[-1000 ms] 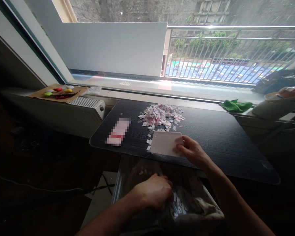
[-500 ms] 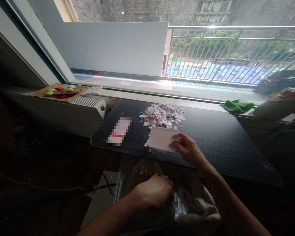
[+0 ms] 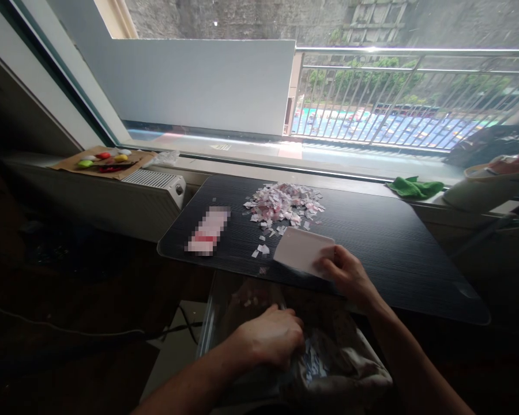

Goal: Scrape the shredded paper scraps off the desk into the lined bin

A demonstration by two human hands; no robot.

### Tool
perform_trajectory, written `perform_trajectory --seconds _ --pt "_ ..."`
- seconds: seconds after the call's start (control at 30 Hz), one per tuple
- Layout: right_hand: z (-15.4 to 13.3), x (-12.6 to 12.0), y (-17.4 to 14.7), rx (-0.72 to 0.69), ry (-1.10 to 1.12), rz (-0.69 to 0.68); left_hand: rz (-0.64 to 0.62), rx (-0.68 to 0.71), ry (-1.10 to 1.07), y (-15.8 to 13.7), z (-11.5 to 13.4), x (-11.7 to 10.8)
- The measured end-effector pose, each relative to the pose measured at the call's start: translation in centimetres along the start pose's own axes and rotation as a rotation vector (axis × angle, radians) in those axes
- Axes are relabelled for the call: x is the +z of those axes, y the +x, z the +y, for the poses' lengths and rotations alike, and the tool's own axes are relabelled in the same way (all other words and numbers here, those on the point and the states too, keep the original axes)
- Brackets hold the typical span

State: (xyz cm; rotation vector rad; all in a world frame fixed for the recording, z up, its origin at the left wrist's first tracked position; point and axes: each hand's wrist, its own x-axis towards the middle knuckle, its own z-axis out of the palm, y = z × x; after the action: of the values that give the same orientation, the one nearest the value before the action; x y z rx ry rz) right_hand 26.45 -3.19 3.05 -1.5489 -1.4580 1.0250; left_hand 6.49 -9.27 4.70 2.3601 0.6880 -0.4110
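My right hand (image 3: 343,271) grips the right end of a pale, flat plastic scraper (image 3: 303,249), held tilted over the dark table. Just behind it lies a loose heap of small torn paper pieces (image 3: 283,202), white and pinkish. A few stray paper pieces (image 3: 263,249) lie left of the scraper near the table's front edge. Below that edge, my left hand (image 3: 272,334) is closed on what looks like the rim of a clear plastic bag (image 3: 255,288). Its fingertips are partly hidden. Small pale bits show inside the bag.
A pixelated pinkish item (image 3: 208,230) lies on the left of the black table (image 3: 372,242). Behind are a window sill with a green cloth (image 3: 415,187) and a grey container (image 3: 480,190). At left, a radiator (image 3: 155,184) stands beside a board with coloured objects (image 3: 64,164).
My right hand has drawn the scraper to the right and slightly nearer me, away from the heap. Stray pieces that it covered now show. My left hand stays almost in place.
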Motion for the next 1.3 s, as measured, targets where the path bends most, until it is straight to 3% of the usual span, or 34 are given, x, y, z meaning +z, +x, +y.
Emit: perform_trajectory --seconds 0.1,0.27,0.63,0.83,1.1,1.3 --pt "-0.4 0.8 -0.2 -0.011 0.018 -0.053 0.005 -0.003 0.02 0.0 0.1 -0.1" --pt "-1.3 1.3 0.5 -0.013 -0.001 0.037 0.005 0.001 0.022 0.1 0.2 -0.2" --pt "-1.2 1.8 0.6 -0.083 -0.062 -0.025 0.001 0.008 0.071 0.1 0.3 -0.6" --pt "-1.1 1.9 0.9 -0.087 -0.093 0.025 0.004 0.018 0.071 -0.1 0.4 -0.8" --pt "-1.4 1.9 0.2 -0.116 -0.087 -0.096 0.002 0.022 0.075 0.0 0.4 -0.8" --pt "-0.8 1.3 0.0 -0.058 -0.084 0.005 -0.007 0.001 0.053 -0.2 0.4 -0.8"
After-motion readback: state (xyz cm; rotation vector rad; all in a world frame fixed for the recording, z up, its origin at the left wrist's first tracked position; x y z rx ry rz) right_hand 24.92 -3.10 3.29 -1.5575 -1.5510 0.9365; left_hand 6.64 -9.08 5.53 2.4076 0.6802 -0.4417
